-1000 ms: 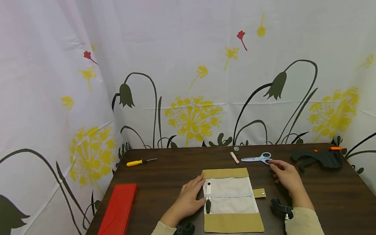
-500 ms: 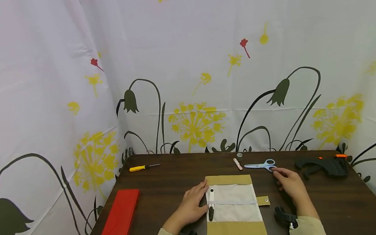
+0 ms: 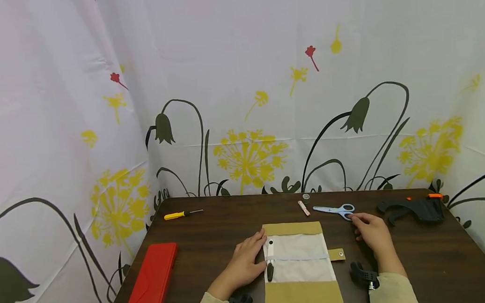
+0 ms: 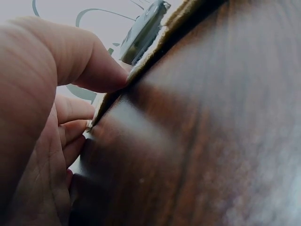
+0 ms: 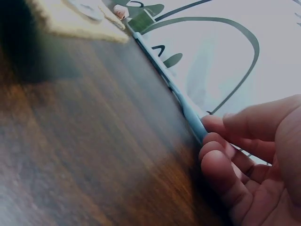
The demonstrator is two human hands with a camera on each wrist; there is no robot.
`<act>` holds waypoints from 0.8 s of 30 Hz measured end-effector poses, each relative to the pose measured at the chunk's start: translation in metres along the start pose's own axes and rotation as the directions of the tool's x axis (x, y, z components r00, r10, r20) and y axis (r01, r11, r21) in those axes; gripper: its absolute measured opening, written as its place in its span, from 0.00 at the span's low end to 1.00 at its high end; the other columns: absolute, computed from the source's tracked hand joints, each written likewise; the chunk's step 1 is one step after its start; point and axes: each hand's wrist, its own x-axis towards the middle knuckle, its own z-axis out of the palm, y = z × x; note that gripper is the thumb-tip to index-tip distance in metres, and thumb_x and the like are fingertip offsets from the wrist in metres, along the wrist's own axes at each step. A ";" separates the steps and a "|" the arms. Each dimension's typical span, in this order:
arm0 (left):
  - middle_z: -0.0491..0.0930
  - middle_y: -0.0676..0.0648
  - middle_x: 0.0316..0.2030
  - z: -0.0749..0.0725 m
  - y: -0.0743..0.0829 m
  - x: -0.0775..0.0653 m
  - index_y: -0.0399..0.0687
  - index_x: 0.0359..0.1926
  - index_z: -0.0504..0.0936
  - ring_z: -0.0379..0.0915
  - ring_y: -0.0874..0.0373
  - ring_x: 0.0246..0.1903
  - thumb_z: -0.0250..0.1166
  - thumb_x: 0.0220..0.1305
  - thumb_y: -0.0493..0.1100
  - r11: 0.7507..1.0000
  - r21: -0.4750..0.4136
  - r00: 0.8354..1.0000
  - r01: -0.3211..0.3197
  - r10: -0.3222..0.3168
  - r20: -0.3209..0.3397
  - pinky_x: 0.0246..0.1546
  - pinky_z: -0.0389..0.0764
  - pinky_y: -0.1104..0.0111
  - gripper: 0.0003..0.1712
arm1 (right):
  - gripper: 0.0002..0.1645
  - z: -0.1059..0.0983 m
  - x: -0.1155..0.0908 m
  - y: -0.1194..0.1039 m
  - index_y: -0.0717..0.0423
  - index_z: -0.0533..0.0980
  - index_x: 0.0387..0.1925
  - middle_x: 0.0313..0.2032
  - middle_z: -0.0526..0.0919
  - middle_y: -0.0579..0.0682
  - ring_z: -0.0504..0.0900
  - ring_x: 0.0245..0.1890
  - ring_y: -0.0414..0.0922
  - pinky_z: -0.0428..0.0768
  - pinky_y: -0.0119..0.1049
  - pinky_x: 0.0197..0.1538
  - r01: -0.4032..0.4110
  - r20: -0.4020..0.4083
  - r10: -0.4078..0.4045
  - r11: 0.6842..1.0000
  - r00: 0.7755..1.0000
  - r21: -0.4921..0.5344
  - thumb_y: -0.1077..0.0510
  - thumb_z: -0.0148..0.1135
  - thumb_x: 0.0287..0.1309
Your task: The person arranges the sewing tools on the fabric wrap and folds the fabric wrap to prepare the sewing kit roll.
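A tan and white fabric pouch (image 3: 301,294) lies unfolded on the table, with a snap tab (image 3: 336,254) on its right side. Along its left side, a slim white tool with a black end (image 3: 270,271) sits under a pale band. My left hand (image 3: 243,263) rests at the pouch's left edge, its thumb and fingertips touching the border in the left wrist view. Beyond the pouch to the right lie light-blue scissors (image 3: 333,210), blades pointing left. My right hand (image 3: 373,232) pinches their nearer handle loop between thumb and fingers; the right wrist view shows the scissors (image 5: 188,112) almost edge-on.
At the left stands a long red box (image 3: 152,280), with a yellow-handled screwdriver (image 3: 175,216) behind it. A small pinkish-white piece (image 3: 303,207) and a small round item (image 3: 305,197) lie near the scissors. A black tool with orange parts (image 3: 417,208) lies far right.
The scissors have turned slightly, their handle end swinging nearer to me with my right hand on it. My left hand stays at the pouch's edge. The head view has shifted a little.
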 end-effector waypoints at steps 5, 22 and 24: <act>0.57 0.43 0.86 0.000 0.000 0.003 0.42 0.82 0.67 0.58 0.38 0.83 0.64 0.71 0.45 1.000 0.003 1.000 0.001 -0.001 0.005 0.78 0.55 0.33 0.41 | 0.21 -0.001 0.000 -0.003 0.68 0.84 0.59 0.40 0.87 0.55 0.83 0.27 0.40 0.85 0.35 0.31 -0.022 -0.022 0.022 1.000 1.000 0.018 0.55 0.60 0.81; 0.58 0.43 0.86 0.000 0.002 0.000 0.42 0.82 0.66 0.57 0.37 0.83 0.65 0.71 0.45 1.000 -0.021 1.000 0.011 -0.012 -0.002 0.78 0.53 0.31 0.42 | 0.21 -0.001 0.001 0.002 0.62 0.86 0.49 0.23 0.83 0.49 0.80 0.20 0.44 0.80 0.39 0.24 -0.026 -0.052 0.021 0.995 0.998 -0.093 0.47 0.66 0.76; 0.58 0.43 0.86 0.000 0.003 0.001 0.42 0.82 0.66 0.57 0.37 0.83 0.65 0.71 0.45 1.000 -0.020 1.000 0.013 -0.013 0.001 0.78 0.53 0.31 0.42 | 0.21 -0.003 0.000 0.000 0.63 0.86 0.48 0.21 0.82 0.48 0.80 0.19 0.44 0.80 0.39 0.25 -0.031 -0.065 0.024 0.994 0.998 -0.109 0.47 0.67 0.75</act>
